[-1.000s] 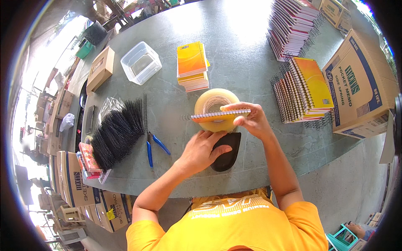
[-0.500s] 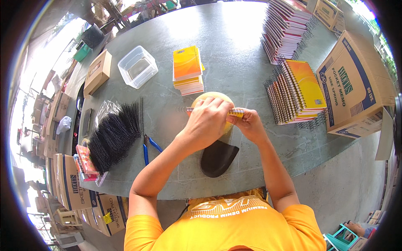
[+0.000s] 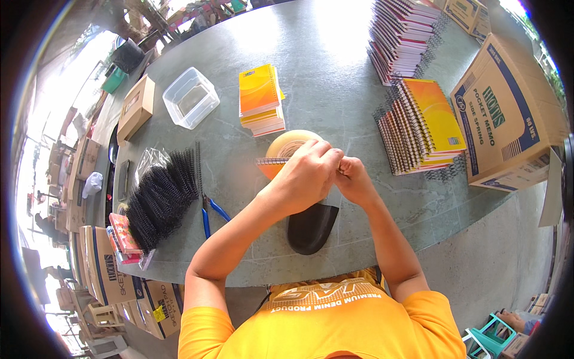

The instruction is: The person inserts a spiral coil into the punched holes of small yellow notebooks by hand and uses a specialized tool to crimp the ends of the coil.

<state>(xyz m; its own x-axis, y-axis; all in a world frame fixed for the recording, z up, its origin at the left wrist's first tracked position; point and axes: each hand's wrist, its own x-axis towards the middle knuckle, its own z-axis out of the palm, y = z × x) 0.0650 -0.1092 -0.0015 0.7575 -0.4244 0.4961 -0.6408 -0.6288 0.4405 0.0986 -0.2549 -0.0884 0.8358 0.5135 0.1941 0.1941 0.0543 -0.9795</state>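
My left hand [image 3: 306, 175] is wrapped over a small orange notebook [image 3: 272, 170], whose wire coil runs along its upper edge and sticks out to the left. At the notebook's right end my right hand [image 3: 355, 180] is closed in a pinch, its fingertips touching those of the left. What those fingertips grip is hidden. Behind the notebook lies a round, yellowish roll of tape [image 3: 281, 142], partly covered by my left hand. A black pad with one rounded end [image 3: 311, 230] rests on the table below my hands.
Blue-handled pliers [image 3: 206, 220] lie beside a heap of black spiral coils [image 3: 162, 200]. Further back are a clear plastic tub [image 3: 191, 102] and a small notebook stack [image 3: 258, 90]. Coil-bound notebooks [image 3: 427, 119] and a cardboard box [image 3: 508, 113] stand on the right.
My right hand has shifted left, close against my left hand. More of the notebook's orange cover shows left of my left hand, and the end formerly seen between my hands is covered.
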